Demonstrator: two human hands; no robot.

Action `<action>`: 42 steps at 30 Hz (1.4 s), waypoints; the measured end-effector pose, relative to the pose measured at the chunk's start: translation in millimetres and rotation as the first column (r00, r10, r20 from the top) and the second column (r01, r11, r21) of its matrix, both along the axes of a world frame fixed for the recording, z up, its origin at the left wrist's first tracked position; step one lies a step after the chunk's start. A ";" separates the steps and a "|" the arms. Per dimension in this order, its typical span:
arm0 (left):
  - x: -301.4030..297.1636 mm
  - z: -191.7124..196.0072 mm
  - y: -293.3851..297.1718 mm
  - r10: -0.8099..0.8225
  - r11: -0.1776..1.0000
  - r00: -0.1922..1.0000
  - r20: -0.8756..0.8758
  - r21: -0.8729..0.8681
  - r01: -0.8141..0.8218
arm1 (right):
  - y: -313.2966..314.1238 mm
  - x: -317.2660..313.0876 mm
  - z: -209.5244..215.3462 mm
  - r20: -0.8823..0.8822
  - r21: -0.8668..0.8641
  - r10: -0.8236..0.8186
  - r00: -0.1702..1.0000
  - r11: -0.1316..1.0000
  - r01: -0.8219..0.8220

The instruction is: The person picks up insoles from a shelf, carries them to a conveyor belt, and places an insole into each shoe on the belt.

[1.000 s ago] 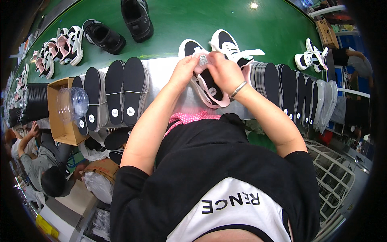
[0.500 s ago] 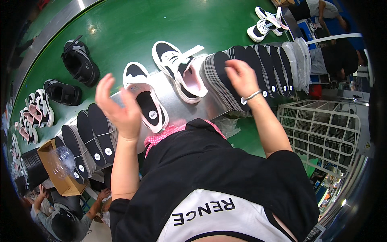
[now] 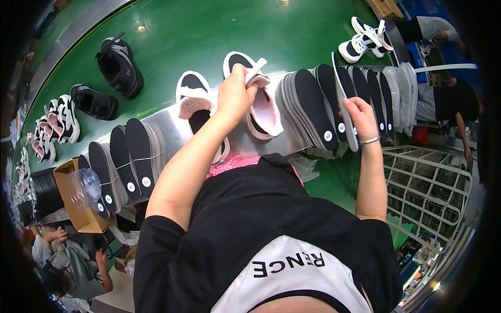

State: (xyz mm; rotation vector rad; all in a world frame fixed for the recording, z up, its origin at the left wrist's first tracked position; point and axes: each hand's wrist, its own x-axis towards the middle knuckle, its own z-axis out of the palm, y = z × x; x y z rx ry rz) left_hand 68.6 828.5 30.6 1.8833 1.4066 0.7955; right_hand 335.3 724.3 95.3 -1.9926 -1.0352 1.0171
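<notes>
Your left hand (image 3: 236, 95) grips the tongue of the pink-lined shoe (image 3: 257, 99) at upper centre; your right hand (image 3: 359, 116) pinches one black insole (image 3: 342, 101) lifted from the row. It looks not yet inserted; the neighbouring shoe (image 3: 197, 107) seems filled.

insole stacks (image 3: 334, 107) right of shoes (image 3: 258, 99), conveyor (image 3: 209, 36) behind.

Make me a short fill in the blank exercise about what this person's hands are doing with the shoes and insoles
1. The left hand grips the tongue of a pink and white ____.
2. The right hand lifts one ____ out of the row of black insoles.
3. The conveyor belt behind the shoes is coloured ____.
4. The cardboard box stands at the person's ____ side.

Missing words: shoe; insole; green; left
</notes>
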 end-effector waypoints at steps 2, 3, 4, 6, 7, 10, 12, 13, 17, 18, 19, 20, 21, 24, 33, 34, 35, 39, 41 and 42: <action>-2.4 2.5 0.1 0.001 0.999 0.999 -0.049 -0.050 -0.003 | -1.9 -41.1 30.1 -0.497 0.011 0.120 0.859 0.991 -0.132; -0.7 1.9 -0.1 0.011 1.000 0.998 -0.058 -0.014 -0.012 | 0.0 -59.1 36.8 -0.527 -0.088 0.141 0.838 0.972 -0.218; -1.5 3.3 -0.9 -0.007 0.999 0.998 -0.059 -0.048 0.004 | 1.9 -69.6 31.5 -0.569 -0.125 0.236 0.788 0.922 -0.367; -0.9 7.8 -0.5 -0.053 0.993 0.997 -0.049 -0.107 0.047 | 17.0 -84.4 18.0 -0.411 -0.330 0.418 0.810 0.760 -0.560; -2.8 2.4 0.5 -0.108 0.984 0.994 0.025 -0.142 0.110 | 24.7 -87.1 2.5 -0.269 -0.322 0.533 0.803 0.736 -0.596; -10.7 11.8 -2.6 -0.152 0.959 0.982 0.116 -0.223 0.175 | 37.4 -124.8 -14.4 0.326 -0.321 0.743 0.584 0.668 -0.671; -10.1 4.3 -6.7 -0.112 0.967 0.983 0.148 -0.213 0.142 | 36.3 -146.1 -35.5 0.644 -0.292 0.656 0.393 0.686 -0.666; -8.6 1.9 -7.9 -0.099 0.978 0.988 0.117 -0.173 0.119 | 37.9 -148.8 -44.6 0.687 -0.319 0.641 0.343 0.690 -0.650; -2.2 2.2 -13.8 0.002 0.990 1.000 0.023 -0.141 0.001 | 24.8 -139.2 -15.1 0.671 -0.461 0.707 0.222 0.633 -0.622; -1.9 -0.1 -14.3 0.029 0.992 1.000 -0.002 -0.124 -0.029 | 17.3 -134.6 -6.7 0.670 -0.509 0.722 0.170 0.614 -0.603; -2.5 -1.3 -14.4 0.038 0.993 0.999 0.011 -0.113 -0.036 | 16.5 -131.4 2.2 0.599 -0.591 0.781 0.177 0.581 -0.560; -1.7 -2.0 -14.4 0.038 0.994 0.999 0.008 -0.106 -0.037 | 15.0 -129.2 9.2 0.524 -0.668 0.829 0.196 0.542 -0.509; -1.4 -2.7 -14.2 0.040 0.994 0.999 0.004 -0.100 -0.039 | 13.1 -128.6 11.4 0.558 -0.643 0.807 0.192 0.567 -0.515; -1.1 -1.9 -14.1 0.030 0.994 1.000 0.004 -0.108 -0.030 | 15.4 -133.1 9.1 0.665 -0.519 0.739 0.113 0.565 -0.641; -6.0 -8.0 -16.3 0.089 0.990 0.988 0.129 -0.123 -0.073 | 49.9 -152.6 -54.6 0.589 -0.528 0.798 0.131 0.503 -0.684; -6.5 -8.6 -16.8 0.099 0.990 0.985 0.141 -0.117 -0.083 | 52.6 -152.7 -56.5 0.561 -0.557 0.819 0.120 0.480 -0.678; -7.9 -10.1 -15.8 0.102 0.977 0.984 0.148 -0.203 -0.071 | 58.8 -156.0 -51.4 0.498 -0.575 0.851 0.165 0.467 -0.672; -7.4 -13.5 -16.7 0.093 0.990 0.978 0.184 -0.120 -0.072 | 72.7 -157.5 -57.7 0.350 -0.693 0.927 0.133 0.352 -0.629; -7.2 -13.1 -15.4 0.089 0.991 0.980 0.178 -0.112 -0.070 | 78.1 -158.6 -59.8 0.274 -0.752 0.958 0.088 0.270 -0.602; -8.2 -14.3 -15.6 0.086 0.990 0.979 0.184 -0.125 -0.064 | 79.8 -166.2 -51.6 0.234 -0.776 0.970 0.062 0.225 -0.590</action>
